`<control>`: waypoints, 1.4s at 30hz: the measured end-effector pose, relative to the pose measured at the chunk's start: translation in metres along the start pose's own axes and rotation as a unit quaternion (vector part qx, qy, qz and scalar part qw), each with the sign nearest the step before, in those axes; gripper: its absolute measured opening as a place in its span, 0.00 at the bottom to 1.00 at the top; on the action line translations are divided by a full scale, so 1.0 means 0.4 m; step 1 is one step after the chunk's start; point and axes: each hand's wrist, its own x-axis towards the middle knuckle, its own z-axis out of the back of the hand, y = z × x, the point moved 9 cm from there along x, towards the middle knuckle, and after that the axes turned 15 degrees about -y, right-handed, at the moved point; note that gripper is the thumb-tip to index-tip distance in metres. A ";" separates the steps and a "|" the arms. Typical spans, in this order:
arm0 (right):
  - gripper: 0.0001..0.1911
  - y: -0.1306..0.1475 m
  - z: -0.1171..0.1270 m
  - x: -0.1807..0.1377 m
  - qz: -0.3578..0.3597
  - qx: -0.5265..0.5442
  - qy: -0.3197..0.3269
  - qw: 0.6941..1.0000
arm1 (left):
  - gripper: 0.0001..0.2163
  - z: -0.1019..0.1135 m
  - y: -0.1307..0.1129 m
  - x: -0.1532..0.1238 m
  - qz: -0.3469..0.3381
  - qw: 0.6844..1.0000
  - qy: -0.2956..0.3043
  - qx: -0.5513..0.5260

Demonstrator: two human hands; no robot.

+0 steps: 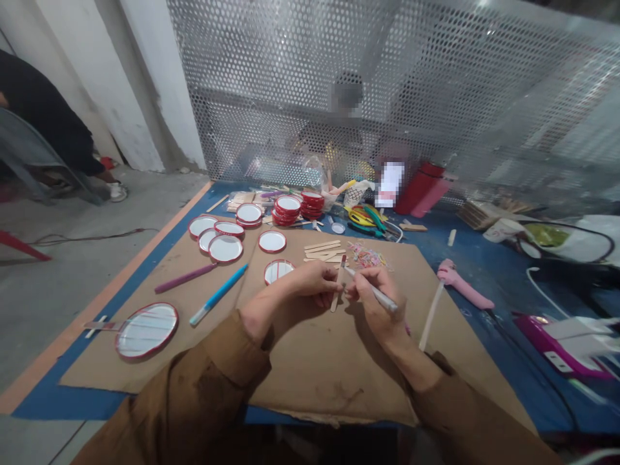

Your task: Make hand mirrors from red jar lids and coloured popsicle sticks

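My left hand is closed in a pinch on a wooden craft stick, held upright over the brown cardboard sheet. My right hand grips a white pen with its tip against the stick. Both hands meet at the middle of the cardboard. A few loose wooden sticks lie just beyond them, next to a small heap of coloured bits.
Several round red-rimmed mirrors lie at the left, one large. A purple pen and a blue pen rest nearby. A pink glue gun, a white stick and scissors are at right. A perforated metal screen stands behind.
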 end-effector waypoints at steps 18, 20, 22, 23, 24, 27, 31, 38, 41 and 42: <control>0.12 -0.003 -0.005 -0.002 0.001 0.007 0.006 1.000 | 0.08 0.001 0.005 0.000 0.000 1.000 0.001 -0.007; 0.12 -0.006 0.000 -0.001 -0.005 0.004 -0.005 1.000 | 0.07 0.000 0.001 -0.002 -0.001 1.000 0.002 -0.012; 0.12 -0.005 0.005 0.000 -0.009 0.006 -0.016 1.000 | 0.06 -0.002 0.002 -0.003 0.001 1.000 0.006 -0.018; 0.12 -0.004 0.005 0.000 -0.010 0.009 -0.014 1.000 | 0.06 -0.003 0.004 -0.003 0.002 1.000 0.006 -0.018; 0.12 -0.003 0.003 -0.001 -0.008 0.012 -0.008 1.000 | 0.06 -0.003 0.007 -0.001 0.003 1.000 0.005 -0.018; 0.12 -0.002 -0.003 -0.004 -0.007 0.010 0.009 1.000 | 0.07 -0.002 0.014 0.005 0.000 1.000 0.000 -0.023; 0.12 -0.010 0.009 -0.002 -0.018 0.002 -0.013 1.000 | 0.07 -0.002 0.017 0.011 -0.010 1.000 0.000 -0.026; 0.12 -0.010 0.000 -0.002 -0.018 0.022 -0.001 1.000 | 0.07 -0.002 0.010 0.002 -0.001 1.000 0.001 -0.028; 0.11 -0.011 0.003 -0.002 -0.029 0.013 -0.009 0.999 | 0.09 0.002 0.011 0.001 0.001 1.000 -0.006 -0.020; 0.11 -0.009 0.009 -0.001 -0.030 0.012 -0.018 0.999 | 0.09 0.002 0.013 0.001 0.003 1.000 -0.007 -0.016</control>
